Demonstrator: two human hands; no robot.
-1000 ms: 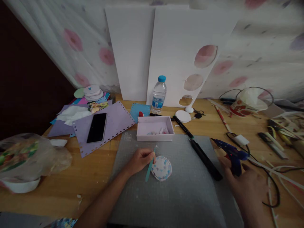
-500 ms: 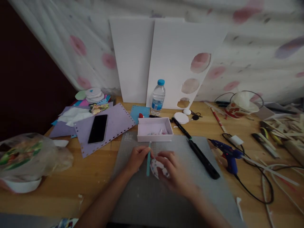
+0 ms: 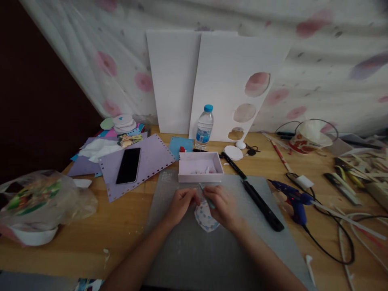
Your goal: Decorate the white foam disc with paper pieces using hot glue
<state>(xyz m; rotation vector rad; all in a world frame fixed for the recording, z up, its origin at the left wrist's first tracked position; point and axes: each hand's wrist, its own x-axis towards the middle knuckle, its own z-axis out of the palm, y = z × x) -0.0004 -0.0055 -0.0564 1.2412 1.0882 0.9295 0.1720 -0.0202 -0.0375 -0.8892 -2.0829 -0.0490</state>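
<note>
On the light-brown wooden table point(image 3: 118, 218), a grey rectangular cutting mat point(image 3: 188, 258) is lying nearest, under both forearms. Approx. mid-mat, a round pale disc w/ bluish spots point(image 3: 206, 220) is resting, partly hidden by the R hand. The R hand point(image 3: 222, 205) is pinching a thin teal stick point(image 3: 208, 197), which is slanting above the disc's far part. The L hand point(image 3: 182, 202) is bending its fingers together at the disc's far-left edge; I cannot tell if it is gripping sth. there.

To the R, a long black tool point(image 3: 263, 207) is lying diagonally on the mat, and beyond it a blue glue gun w/ black cable point(image 3: 295, 199) is resting on its side. Just past the hands, a pale-pink open rectangular box point(image 3: 200, 178) is holding small scraps. Farther, a clear plastic bottle w/ blue cap point(image 3: 204, 128) is standing before upright white boards point(image 3: 222, 72), the front one showing round holes.
</note>
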